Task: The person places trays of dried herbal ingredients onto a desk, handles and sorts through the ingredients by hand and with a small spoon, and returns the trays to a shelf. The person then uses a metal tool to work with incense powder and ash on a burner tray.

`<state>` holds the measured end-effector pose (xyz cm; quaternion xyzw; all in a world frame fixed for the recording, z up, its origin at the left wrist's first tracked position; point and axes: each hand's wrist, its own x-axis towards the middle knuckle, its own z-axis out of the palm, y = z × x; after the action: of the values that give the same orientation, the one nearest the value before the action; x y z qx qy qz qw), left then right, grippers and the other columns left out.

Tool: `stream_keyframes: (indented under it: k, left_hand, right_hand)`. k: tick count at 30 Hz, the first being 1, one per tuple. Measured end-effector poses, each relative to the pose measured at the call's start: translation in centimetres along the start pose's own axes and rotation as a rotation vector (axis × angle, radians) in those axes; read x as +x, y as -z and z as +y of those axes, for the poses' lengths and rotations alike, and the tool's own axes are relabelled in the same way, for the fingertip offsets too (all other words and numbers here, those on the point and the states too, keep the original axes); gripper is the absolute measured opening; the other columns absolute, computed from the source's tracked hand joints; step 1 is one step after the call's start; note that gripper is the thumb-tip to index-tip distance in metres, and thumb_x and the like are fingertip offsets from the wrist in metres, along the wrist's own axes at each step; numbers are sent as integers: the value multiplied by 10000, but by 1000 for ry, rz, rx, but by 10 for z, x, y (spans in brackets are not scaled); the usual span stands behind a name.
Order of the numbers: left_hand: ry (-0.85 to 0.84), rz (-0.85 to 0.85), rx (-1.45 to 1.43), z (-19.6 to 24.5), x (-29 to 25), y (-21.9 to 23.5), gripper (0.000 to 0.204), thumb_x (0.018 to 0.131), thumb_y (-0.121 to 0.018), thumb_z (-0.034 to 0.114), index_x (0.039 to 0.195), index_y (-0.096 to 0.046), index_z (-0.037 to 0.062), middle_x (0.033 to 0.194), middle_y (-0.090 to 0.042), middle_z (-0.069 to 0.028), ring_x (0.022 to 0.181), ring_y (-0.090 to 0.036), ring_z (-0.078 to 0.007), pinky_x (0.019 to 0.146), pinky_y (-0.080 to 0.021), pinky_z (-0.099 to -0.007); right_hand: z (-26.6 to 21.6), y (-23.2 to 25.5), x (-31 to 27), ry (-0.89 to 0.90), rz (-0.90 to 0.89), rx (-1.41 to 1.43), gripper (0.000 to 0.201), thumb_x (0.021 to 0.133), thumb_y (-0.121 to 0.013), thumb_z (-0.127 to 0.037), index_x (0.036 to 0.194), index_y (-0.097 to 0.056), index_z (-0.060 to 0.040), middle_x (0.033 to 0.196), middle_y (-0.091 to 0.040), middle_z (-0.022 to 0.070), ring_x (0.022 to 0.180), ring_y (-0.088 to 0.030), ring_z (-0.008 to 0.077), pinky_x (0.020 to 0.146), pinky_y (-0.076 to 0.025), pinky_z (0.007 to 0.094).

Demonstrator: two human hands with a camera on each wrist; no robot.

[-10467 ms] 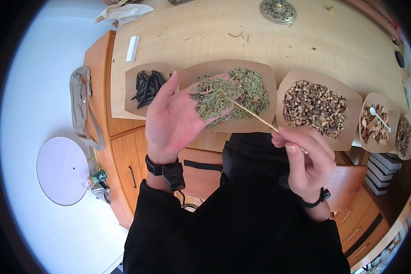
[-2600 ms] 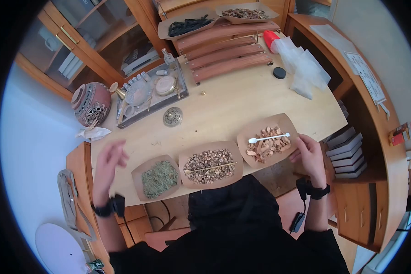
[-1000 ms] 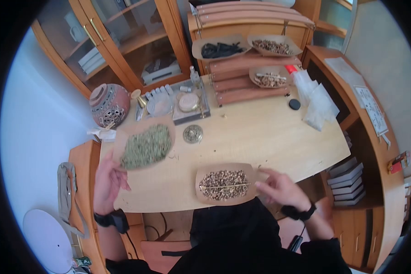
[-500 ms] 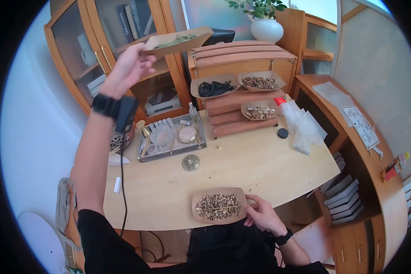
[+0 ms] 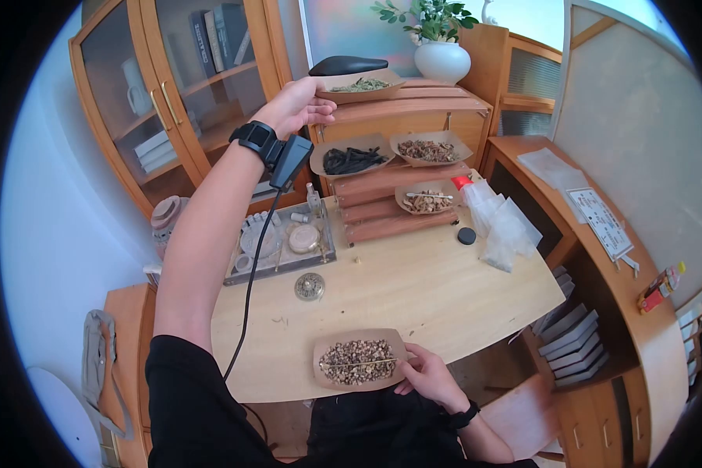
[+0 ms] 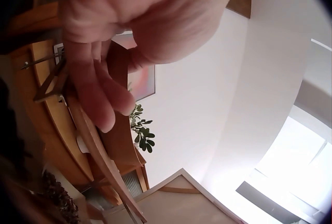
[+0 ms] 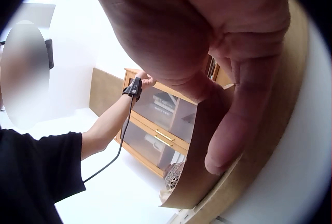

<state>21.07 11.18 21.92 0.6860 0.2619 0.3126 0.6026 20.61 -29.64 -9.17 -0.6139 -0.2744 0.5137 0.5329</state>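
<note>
My left hand grips the near left edge of a brown paper tray of dried green herb, at the top tier of a wooden rack. In the left wrist view, the fingers and thumb lie on either side of the tray's wall. At the desk's front edge, my right hand pinches the right end of another paper tray, filled with chopped brown pieces. A thin gold spoon lies across them. The right wrist view shows fingers outside this tray's wall.
Lower rack tiers bear trays of black pods, reddish-brown bits and pale chips. A grey tray of small vessels, a pierced metal lid and plastic bags occupy the desk. A white planter stands behind the rack.
My left hand has lifted the green herb tray from the desk to the rack's top. Earlier, the pale-chip tray went from desk to rack. My right hand stays at the brown-piece tray.
</note>
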Motion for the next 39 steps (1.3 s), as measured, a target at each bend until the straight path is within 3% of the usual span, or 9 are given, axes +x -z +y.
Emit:
stream_keyframes:
  k: [4, 9, 13, 19, 22, 27, 29, 35, 39]
  left_hand:
    - [27, -117, 32, -5, -6, 21, 478, 1016, -561, 385, 1209, -542, -52, 794, -618, -102, 553, -580, -129, 514, -553, -301]
    - [88, -70, 217, -28, -65, 56, 550, 992, -606, 589, 1146, -535, 66, 684, -572, 0, 494, -523, -88, 431, -457, -277]
    - [19, -47, 175, -64, -164, 78, 541, 1074, -548, 401, 1467, -447, 45, 715, -610, -24, 542, -594, -92, 410, -463, -247]
    - [202, -109, 153, -149, -329, 104, 304, 1078, -535, 166, 1313, -627, -2, 770, -630, -46, 631, -615, -102, 558, -515, -240]
    - [298, 28, 63, -185, -391, 89, 267, 1059, -567, 124, 1268, -656, -16, 798, -635, -42, 706, -610, -89, 623, -514, -238]
    - [177, 278, 248, -253, -445, 60, 224, 997, -667, 47, 1205, -651, -35, 850, -590, -19, 689, -557, -108, 638, -494, -237]
    - [102, 427, 157, -275, -451, 54, 354, 1012, -637, 6, 1365, -603, 7, 908, -529, 35, 742, -469, -53, 654, -407, -198]
    - [-88, 742, 380, -304, -448, 42, 361, 998, -668, 22, 1351, -600, -6, 916, -568, 5, 754, -518, -81, 676, -440, -203]
    - [-160, 796, 474, -330, -451, 51, 368, 995, -671, 32, 1351, -590, -14, 934, -602, -21, 768, -552, -95, 695, -466, -215]
  right_hand:
    - [12, 2, 7, 47, -36, 76, 452, 1064, -544, -98, 1487, -447, 31, 950, -726, 162, 698, -745, 191, 622, -627, 291]
    - [-13, 33, 4, 56, -89, 71, 447, 1068, -521, -85, 1490, -439, 38, 1001, -714, 161, 710, -747, 202, 633, -633, 296]
    - [-79, 92, -8, 125, -53, 19, 438, 1059, -523, -78, 1466, -444, 62, 1022, -703, 132, 693, -743, 210, 620, -631, 304]
    - [-232, 162, -28, 242, 153, -185, 409, 1011, -595, -91, 1390, -529, 47, 940, -727, 119, 578, -699, 184, 497, -593, 289]
    - [-294, 181, -25, 346, 324, -214, 415, 1006, -602, -102, 1386, -534, 50, 880, -722, 107, 533, -676, 146, 456, -565, 254]
    - [-381, 238, 26, 507, 226, -237, 408, 1029, -589, -124, 1383, -541, 73, 890, -704, 79, 560, -650, 92, 486, -532, 226]
    - [-405, 254, 52, 548, 199, -288, 360, 1036, -572, -123, 1353, -587, 48, 846, -665, 52, 650, -614, 86, 602, -511, 188]
    - [-440, 271, 132, 521, 246, -318, 225, 1055, -575, -141, 1204, -639, 15, 855, -628, 15, 749, -588, 86, 668, -516, 218]
    - [-444, 267, 162, 455, 250, -353, 175, 1056, -580, -157, 1124, -654, -13, 858, -626, 8, 723, -586, 86, 665, -517, 223]
